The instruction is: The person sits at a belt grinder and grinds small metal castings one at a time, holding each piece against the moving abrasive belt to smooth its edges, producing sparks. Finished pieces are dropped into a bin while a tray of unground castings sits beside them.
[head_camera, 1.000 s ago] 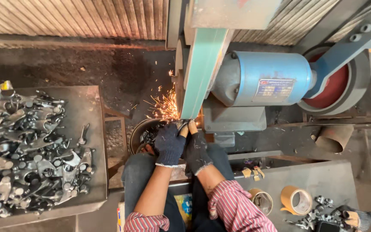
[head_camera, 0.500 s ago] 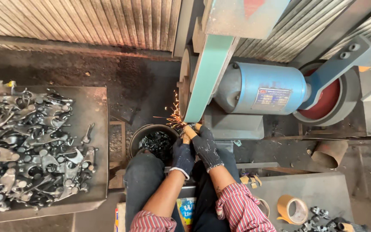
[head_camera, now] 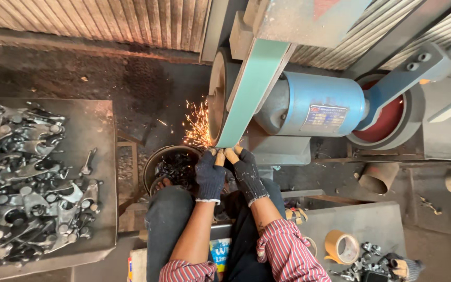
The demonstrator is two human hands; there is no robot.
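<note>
Standing beside the bench, you see a tray (head_camera: 105,156) on the person's left heaped with dark metal parts (head_camera: 22,177). Ahead rises a green belt (head_camera: 251,89) running over a wheel, with a blue motor (head_camera: 319,107) and a red disc (head_camera: 387,117) to its right. A round bucket (head_camera: 170,167) of dark pieces sits just below the belt, next to the person's left knee. On the lower right a plate carries a roll of tape (head_camera: 342,246) and a few small parts. A cardboard tube (head_camera: 378,177) lies on the floor beyond.

Both hands wear dark gloves and are pushed up together at the belt's lower end. The left hand (head_camera: 210,175) and right hand (head_camera: 245,175) have their fingers curled tight, tips side by side, pinching a small workpiece (head_camera: 221,152) against the belt; the piece itself is mostly hidden by the fingertips. Sparks (head_camera: 198,128) spray left from the contact point, over the bucket.
</note>
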